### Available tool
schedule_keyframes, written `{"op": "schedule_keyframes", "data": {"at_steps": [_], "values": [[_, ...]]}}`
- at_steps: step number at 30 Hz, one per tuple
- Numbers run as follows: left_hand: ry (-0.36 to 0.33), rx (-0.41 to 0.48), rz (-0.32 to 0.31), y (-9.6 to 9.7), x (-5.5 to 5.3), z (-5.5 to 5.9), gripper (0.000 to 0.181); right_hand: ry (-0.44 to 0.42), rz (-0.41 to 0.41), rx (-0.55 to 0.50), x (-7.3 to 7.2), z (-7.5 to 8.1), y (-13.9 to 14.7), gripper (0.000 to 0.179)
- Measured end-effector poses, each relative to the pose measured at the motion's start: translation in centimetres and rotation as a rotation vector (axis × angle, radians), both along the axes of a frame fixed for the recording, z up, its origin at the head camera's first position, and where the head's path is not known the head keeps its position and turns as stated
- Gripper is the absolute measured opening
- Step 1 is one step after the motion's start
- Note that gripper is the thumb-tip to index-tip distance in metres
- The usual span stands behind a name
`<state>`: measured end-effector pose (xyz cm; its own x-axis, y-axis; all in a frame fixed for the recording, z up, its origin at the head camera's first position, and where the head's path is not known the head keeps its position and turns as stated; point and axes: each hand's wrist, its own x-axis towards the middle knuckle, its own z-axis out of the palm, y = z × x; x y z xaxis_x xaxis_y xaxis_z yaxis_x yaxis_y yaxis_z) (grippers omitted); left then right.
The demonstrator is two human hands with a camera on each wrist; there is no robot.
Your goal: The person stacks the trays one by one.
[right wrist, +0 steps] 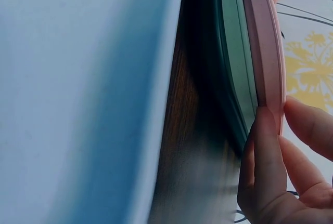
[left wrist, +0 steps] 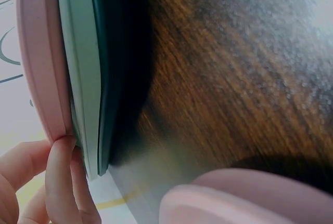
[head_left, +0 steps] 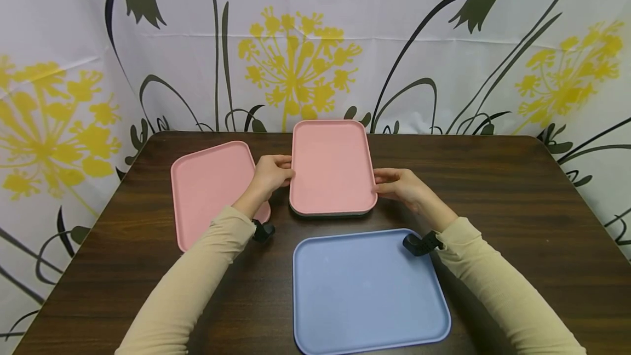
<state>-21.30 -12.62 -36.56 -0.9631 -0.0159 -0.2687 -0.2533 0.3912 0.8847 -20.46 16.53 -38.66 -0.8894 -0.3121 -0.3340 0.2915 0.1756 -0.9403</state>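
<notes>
A small pink tray (head_left: pixel 332 166) tops a stack at the far middle of the table. Under it, in the left wrist view, come a light green tray (left wrist: pixel 83 68) and a dark green tray (left wrist: pixel 104 130). My left hand (head_left: pixel 273 171) pinches the pink tray's left edge between thumb and fingers. At the opposite edge, my right hand (head_left: pixel 401 185) pinches the same tray, its fingertips (right wrist: pixel 266 122) against the pink side wall. Both wrist views show the pink tray resting close over the light green one.
Another pink tray (head_left: pixel 212 185) lies at the left, partly under my left forearm. Nearer to me, a larger blue tray (head_left: pixel 370 289) lies flat, its far right corner below my right wrist. The dark wooden table (head_left: pixel 493 179) ends at a flowered cloth (head_left: pixel 394 4).
</notes>
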Motion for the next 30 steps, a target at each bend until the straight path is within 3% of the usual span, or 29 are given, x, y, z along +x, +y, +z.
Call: {"op": "schedule_keyframes", "data": {"at_steps": [30], "values": [[0.042,-0.049,0.004,-0.2,-0.11,-0.28,0.04,-0.006,0.004,-0.006,-0.17,-0.19,-0.24,0.057]]}}
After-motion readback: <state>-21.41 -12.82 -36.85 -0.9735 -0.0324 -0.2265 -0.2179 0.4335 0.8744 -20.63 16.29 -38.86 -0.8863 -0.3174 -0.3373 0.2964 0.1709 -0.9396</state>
